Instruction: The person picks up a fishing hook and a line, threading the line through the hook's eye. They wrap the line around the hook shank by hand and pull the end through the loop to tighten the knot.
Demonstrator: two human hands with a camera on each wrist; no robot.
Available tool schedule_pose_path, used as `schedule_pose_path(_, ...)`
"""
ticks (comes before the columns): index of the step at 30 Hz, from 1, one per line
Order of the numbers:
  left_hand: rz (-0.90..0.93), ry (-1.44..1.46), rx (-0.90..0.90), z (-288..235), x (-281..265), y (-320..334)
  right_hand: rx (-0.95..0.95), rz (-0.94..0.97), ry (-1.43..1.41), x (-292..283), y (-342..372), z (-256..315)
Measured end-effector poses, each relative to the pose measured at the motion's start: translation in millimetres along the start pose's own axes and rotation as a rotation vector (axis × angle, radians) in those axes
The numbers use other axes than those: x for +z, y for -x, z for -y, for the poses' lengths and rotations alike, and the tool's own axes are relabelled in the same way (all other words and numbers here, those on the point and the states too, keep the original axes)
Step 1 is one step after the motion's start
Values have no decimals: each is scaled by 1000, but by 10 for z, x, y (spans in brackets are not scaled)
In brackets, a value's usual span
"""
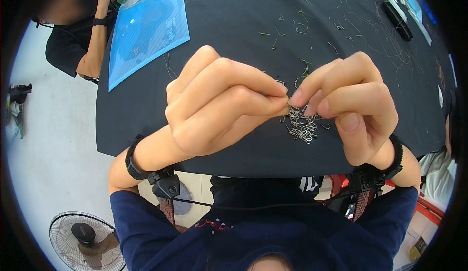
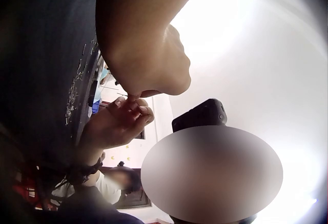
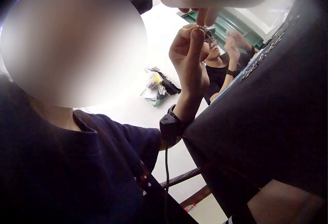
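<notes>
Above the near part of the table my left hand (image 1: 222, 103) pinches a tiny thing between thumb and forefinger, mostly hidden by the fingertips. A small pale bit of it (image 3: 199, 26) shows in the right wrist view. My right hand (image 1: 363, 103) has its fingers bent, with the foremost fingertip right at the left hand's pinch; I cannot tell whether it grips anything. Beneath both hands lies a pile of small silvery wire hooks (image 1: 303, 128), partly covered by the right fingers. In the left wrist view the right hand (image 2: 118, 124) meets the left hand (image 2: 148, 65) at the fingertips.
Loose hooks and short greenish thread bits (image 1: 275, 42) are scattered over the black tablecloth (image 1: 234, 22). A blue plastic folder (image 1: 151, 32) lies far left, a black marker-like object (image 1: 397, 21) far right beside fine tangled thread (image 1: 399, 51). Another person (image 1: 73, 42) sits at the left; a fan (image 1: 85, 241) stands near-left.
</notes>
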State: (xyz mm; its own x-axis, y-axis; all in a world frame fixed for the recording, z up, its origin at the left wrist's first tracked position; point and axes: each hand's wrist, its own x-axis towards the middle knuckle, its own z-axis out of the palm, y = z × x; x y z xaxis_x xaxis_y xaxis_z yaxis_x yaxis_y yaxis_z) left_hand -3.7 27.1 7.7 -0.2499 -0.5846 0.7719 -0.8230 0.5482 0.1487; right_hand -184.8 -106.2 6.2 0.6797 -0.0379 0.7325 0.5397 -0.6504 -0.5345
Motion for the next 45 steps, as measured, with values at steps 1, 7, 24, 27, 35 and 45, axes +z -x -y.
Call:
schedule_pose_path(1,4,-1,-3,-1,-3,0,5,4,-6,-4,-2,-9)
schedule_pose_path(7,26,-4,3,7,-43,-9,43,-20,-65,42,-4,-28)
schedule_pose_path(24,6,37,-13,12,-13,-17,18,-8,-70,26,9,-37)
schedule_pose_path(27,-8,34,-16,14,5,-15,-13,-27,-54,29,10,-42)
schedule_pose_path(35,15,15,-24,28,33,-34,-105,-12,58,44,-56,-21)
schedule_pose_path(45,0,4,6,-8,86,-38,125,-94,84,63,-30,3)
